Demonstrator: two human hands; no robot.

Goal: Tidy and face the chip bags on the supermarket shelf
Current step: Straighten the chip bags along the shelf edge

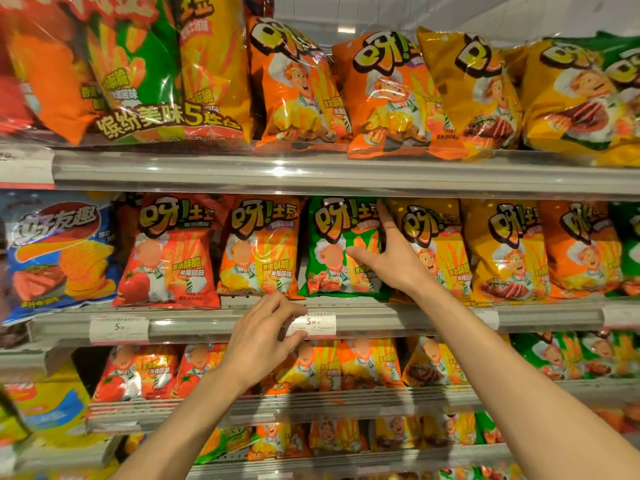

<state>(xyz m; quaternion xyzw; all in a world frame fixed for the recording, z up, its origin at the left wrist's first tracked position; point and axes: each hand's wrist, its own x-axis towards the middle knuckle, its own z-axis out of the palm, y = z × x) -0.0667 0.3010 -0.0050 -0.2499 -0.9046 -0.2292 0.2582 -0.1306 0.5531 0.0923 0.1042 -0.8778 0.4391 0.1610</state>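
The green chip bag (341, 245) stands upright on the middle shelf (381, 315), between an orange chip bag (259, 245) on its left and a yellow chip bag (433, 251) on its right. The right hand (393, 256) lies spread against the green bag's right side: the thumb reaches left across the bag's front, while the index finger points up along the seam where green bag meets yellow bag. The fingers are straight and wide apart, pressing rather than gripping.

The left hand (265, 336) sits lower, in front of the shelf's front rail, just below the orange bag's bottom edge. Its fingers are loosely curled beside a white price tag (313, 323); I cannot tell whether they pinch it. A red chip bag (169, 252) stands further left.
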